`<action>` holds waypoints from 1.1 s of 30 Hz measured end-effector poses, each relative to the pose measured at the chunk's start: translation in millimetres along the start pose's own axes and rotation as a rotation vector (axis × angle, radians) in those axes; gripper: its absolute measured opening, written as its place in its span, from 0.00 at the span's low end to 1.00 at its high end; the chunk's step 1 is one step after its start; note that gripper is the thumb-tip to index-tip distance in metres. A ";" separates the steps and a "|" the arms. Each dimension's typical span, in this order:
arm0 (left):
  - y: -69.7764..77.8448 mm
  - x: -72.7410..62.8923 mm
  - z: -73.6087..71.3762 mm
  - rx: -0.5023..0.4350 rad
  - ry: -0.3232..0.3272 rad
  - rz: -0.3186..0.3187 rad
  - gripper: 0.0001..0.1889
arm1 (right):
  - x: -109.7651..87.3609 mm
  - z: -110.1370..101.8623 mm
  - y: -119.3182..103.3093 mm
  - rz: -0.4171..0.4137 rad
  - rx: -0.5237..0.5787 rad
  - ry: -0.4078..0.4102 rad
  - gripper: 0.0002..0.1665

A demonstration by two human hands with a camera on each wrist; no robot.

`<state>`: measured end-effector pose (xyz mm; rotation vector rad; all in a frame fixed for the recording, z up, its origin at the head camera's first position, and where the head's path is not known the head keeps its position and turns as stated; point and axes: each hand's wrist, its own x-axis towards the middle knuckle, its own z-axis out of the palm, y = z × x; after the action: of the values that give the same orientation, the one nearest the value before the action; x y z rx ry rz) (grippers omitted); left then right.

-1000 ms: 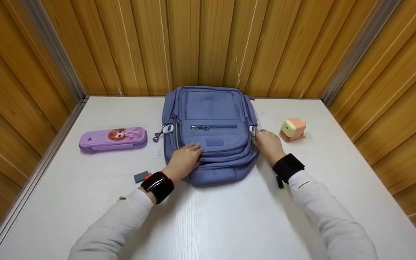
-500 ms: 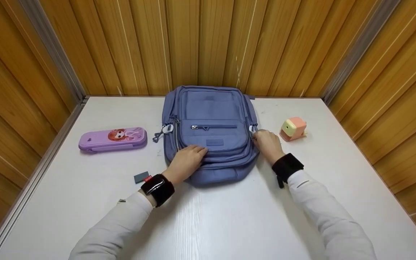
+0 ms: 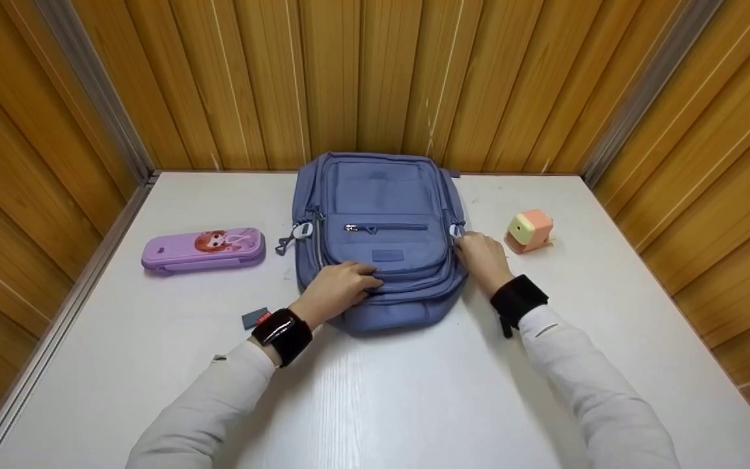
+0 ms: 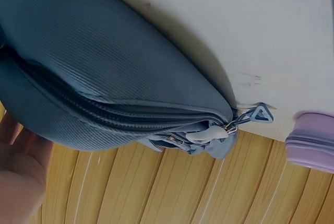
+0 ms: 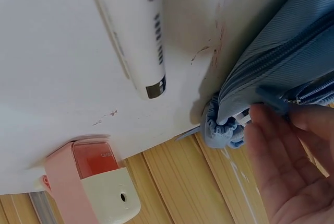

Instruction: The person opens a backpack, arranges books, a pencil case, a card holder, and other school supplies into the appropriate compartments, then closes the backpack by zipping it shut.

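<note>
A blue backpack lies front side up on the white table. My left hand grips its lower front edge, fingers on the front pocket and thumb just below. In the left wrist view, the fingers touch the fabric beside a zipped seam; the thumb is hidden there. At the bag's right side, my right hand pinches a blue zipper pull between thumb and fingers, beside a zipper line. Another zipper pull hangs at the left side, by a white clip.
A purple pencil case lies left of the bag. To the right stands a pink and cream pencil sharpener. A small dark grey block with a red label lies by the left wrist. The right wrist view shows a white pen-like cylinder.
My left hand has shifted slightly right along the bag's front, its thumb now closer to the fingers. The right hand and the backpack stay practically where they were.
</note>
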<state>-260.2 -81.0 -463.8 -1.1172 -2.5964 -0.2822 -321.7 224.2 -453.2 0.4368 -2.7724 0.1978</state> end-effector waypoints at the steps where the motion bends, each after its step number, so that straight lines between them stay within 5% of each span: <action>1: 0.0 1.0 -0.3 0.001 -0.003 -0.003 0.11 | 0.2 -0.2 -0.3 -0.004 -0.002 0.003 0.07; 9: 4.6 6.3 2.6 0.052 0.031 -0.039 0.04 | 1.0 2.3 -1.7 -0.039 -0.016 0.056 0.06; 18: 2.6 7.7 10.5 0.064 0.061 0.019 0.07 | 3.0 3.6 -3.9 -0.008 -0.080 0.093 0.09; 23: -0.8 6.4 10.0 0.051 0.060 0.035 0.08 | 6.0 1.3 -5.9 0.025 -0.090 0.064 0.08; 33: 4.0 5.3 12.3 0.049 0.062 -0.008 0.08 | -2.9 -10.3 -0.2 -0.053 -0.096 -0.041 0.09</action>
<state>-263.1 -71.2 -473.2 -1.0644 -2.5398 -0.2496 -315.9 226.8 -444.6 0.4941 -2.7921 0.0435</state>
